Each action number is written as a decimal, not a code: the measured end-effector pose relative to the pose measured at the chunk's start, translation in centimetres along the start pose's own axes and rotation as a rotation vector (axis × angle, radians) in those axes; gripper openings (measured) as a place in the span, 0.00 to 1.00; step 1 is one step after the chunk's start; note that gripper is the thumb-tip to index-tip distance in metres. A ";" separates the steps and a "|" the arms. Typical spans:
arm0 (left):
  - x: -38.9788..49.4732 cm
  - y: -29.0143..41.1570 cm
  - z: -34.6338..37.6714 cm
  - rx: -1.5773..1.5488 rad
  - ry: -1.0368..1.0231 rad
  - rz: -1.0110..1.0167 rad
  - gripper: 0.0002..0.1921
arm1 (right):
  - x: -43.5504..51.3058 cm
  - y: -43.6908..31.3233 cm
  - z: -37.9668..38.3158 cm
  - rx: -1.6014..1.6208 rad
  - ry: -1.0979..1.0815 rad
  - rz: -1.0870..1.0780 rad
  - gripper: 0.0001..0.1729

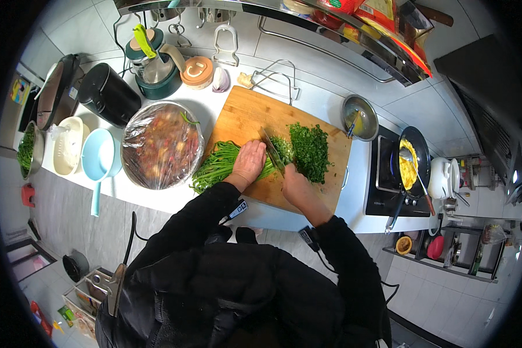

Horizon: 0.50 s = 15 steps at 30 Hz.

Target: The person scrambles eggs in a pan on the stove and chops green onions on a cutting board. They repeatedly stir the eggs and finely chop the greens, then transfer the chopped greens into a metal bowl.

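Note:
On a wooden cutting board [239, 104], my left hand [249, 162] presses down on a bundle of long green stalks [217, 163], its fingertips beside the blade. My right hand [296, 187] grips a kitchen knife [273, 150], whose blade lies across the stalks' cut end. Just right of the blade are pale green chopped pieces [283, 147]. A larger pile of dark green chopped leaves [309, 152] covers the board's right part. The knife handle is hidden in my right hand.
Left of the board stands a large film-covered bowl of food [163, 145], then a light blue dipper [99, 155]. A metal bowl [360, 118] stands at the board's upper right corner. Farther right, a black pan [414, 163] with cooked egg sits on the stove [385, 204].

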<state>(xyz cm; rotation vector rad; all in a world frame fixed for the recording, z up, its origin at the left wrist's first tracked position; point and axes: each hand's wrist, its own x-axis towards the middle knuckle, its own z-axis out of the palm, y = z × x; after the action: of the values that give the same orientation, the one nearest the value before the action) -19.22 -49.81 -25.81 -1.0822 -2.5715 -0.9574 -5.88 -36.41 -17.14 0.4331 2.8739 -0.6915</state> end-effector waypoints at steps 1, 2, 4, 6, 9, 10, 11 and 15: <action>-0.2 0.0 0.0 0.002 -0.005 -0.004 0.08 | -0.3 0.0 -0.1 -0.026 -0.096 0.020 0.07; -0.3 0.1 0.0 0.005 -0.024 -0.017 0.08 | -0.4 0.0 -0.1 -0.046 -0.113 0.009 0.07; -0.3 0.0 0.2 -0.004 0.010 -0.006 0.08 | -0.7 -0.3 0.2 -0.034 -0.150 0.043 0.09; -0.6 0.1 0.2 -0.023 -0.018 -0.017 0.08 | -0.8 -1.0 1.2 0.064 -0.204 0.095 0.10; -0.2 -0.2 -0.6 -0.067 -0.103 -0.033 0.10 | -0.2 -1.6 2.7 0.151 -0.107 0.101 0.10; 0.1 -0.3 -1.1 -0.101 -0.124 -0.027 0.11 | 0.1 -1.6 3.1 0.134 -0.085 0.156 0.10; 0.3 -0.4 -1.6 -0.132 -0.190 -0.053 0.12 | 0.3 -1.3 3.3 0.137 -0.108 0.194 0.10; -1.6 -0.5 -4.5 0.122 -0.138 0.216 0.32 | 0.8 0.6 3.2 0.137 -0.117 0.230 0.11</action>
<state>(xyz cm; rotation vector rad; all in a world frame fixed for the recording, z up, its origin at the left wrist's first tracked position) -18.70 -53.78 -23.24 -1.3993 -2.5121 -0.6884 -6.17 -37.18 -20.36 0.7032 2.6228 -0.8436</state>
